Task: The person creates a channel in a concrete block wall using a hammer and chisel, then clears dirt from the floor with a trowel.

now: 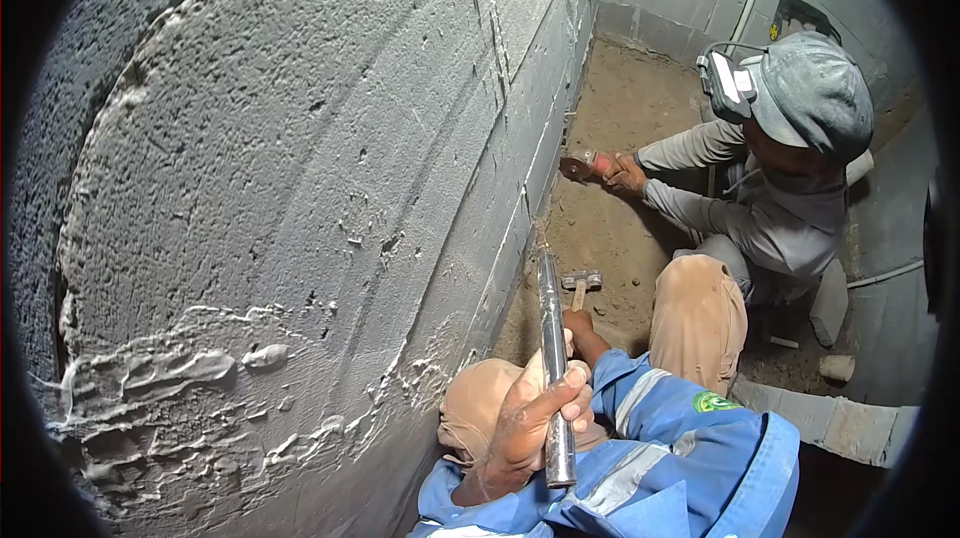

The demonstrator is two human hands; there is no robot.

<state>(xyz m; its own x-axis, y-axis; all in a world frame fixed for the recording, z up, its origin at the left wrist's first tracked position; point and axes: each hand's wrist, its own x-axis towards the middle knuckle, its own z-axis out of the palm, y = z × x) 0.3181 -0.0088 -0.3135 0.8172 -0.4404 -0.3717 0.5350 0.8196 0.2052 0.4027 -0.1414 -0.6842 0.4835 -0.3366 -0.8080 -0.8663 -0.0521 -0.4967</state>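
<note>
My left hand (535, 418) is wrapped round a shiny metal bar (552, 338), which points up and away from me beside the grey block wall (330, 168). The bar's far end is near the foot of the wall, over the dirt floor; whether it touches is unclear. Behind the bar, my right hand (580, 326) is closed on the handle of a hammer (581, 281), partly hidden by the bar and my left hand. The hammer's head shows just right of the bar, above the dirt.
A co-worker (790, 208) in a cap crouches at the right, both hands on a red power tool (590, 166) with a disc, close to the wall. My knees are bent below. Blocks (830, 303) and a low block edge (820, 418) lie at the lower right.
</note>
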